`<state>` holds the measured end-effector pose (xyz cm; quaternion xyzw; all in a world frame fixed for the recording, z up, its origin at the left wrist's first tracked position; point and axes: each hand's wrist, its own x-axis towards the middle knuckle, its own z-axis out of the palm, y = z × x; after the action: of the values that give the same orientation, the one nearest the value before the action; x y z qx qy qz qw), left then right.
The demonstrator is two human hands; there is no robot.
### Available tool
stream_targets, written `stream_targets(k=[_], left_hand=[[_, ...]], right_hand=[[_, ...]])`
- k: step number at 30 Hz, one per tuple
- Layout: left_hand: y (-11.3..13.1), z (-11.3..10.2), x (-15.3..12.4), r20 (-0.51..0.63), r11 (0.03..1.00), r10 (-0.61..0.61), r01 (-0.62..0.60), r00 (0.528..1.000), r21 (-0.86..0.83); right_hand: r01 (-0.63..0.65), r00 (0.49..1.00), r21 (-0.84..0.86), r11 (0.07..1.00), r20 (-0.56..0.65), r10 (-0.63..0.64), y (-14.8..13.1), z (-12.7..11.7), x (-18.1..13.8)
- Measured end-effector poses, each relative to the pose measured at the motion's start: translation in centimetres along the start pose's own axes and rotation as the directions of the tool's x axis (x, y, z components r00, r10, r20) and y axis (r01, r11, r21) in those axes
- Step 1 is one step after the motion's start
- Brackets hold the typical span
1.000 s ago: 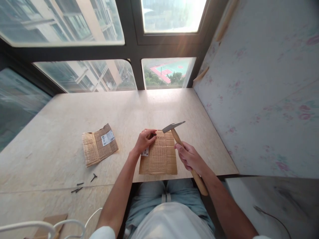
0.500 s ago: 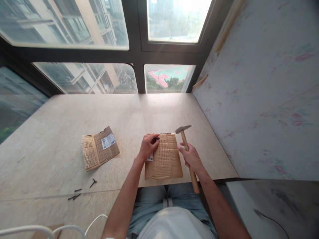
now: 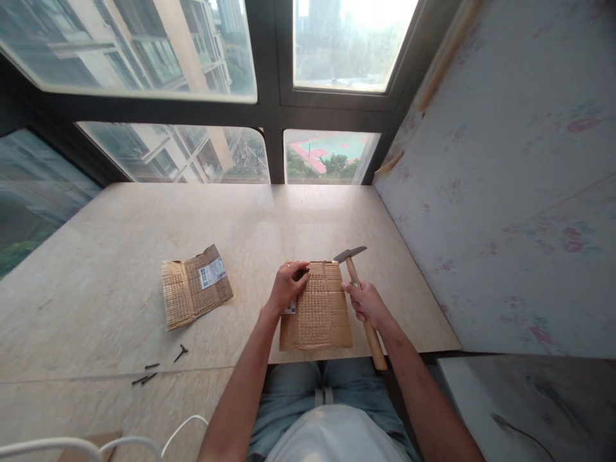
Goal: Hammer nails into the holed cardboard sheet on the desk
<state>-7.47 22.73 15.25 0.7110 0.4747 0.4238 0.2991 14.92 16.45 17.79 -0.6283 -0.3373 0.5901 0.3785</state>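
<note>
A brown corrugated cardboard piece (image 3: pixel 325 314) lies on the counter in front of me, its surface covered in rows of small dents. My left hand (image 3: pixel 287 285) rests on its upper left part, fingertips pinched round a small black nail (image 3: pixel 304 272), mostly hidden by the fingers. Under that hand a white label (image 3: pixel 290 307) peeks out. My right hand (image 3: pixel 368 301) grips a hammer (image 3: pixel 372 343) by the middle of its wooden handle. The hammer's metal head is raised near the cardboard's upper right corner, apart from the nail.
Another cardboard piece (image 3: pixel 192 289) with a white label lies to the left. Several black nails (image 3: pixel 181 353) are scattered nearer me on the counter (image 3: pixel 120 256). White cables (image 3: pixel 129 443) curve at the bottom left. Windows rise behind, and a flowered wall (image 3: pixel 505 192) stands at right.
The hammer head has shifted slightly left and down toward the cardboard. My left hand keeps its pinch at the same spot. The view has tilted a little.
</note>
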Motion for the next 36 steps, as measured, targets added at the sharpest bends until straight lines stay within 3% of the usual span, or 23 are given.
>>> stream_targets(k=[13, 27, 36], left_hand=[[0.1, 0.1, -0.4, -0.005, 1.0, -0.014, 0.014, 1.0, 0.0], [0.7, -0.2, -0.1, 0.002, 0.986, -0.007, 0.007, 1.0, 0.167], [0.7, 0.5, 0.2, 0.013, 0.992, -0.015, 0.013, 1.0, 0.123]], right_hand=[[-0.004, 1.0, 0.034, 0.999, 0.008, 0.004, -0.4, 0.2, 0.5], [0.003, 0.999, 0.053, 0.999, 0.04, -0.006, -0.4, -0.2, 1.2], [0.003, 1.0, 0.073, 0.997, 0.007, -0.004, -0.6, -0.6, 1.9]])
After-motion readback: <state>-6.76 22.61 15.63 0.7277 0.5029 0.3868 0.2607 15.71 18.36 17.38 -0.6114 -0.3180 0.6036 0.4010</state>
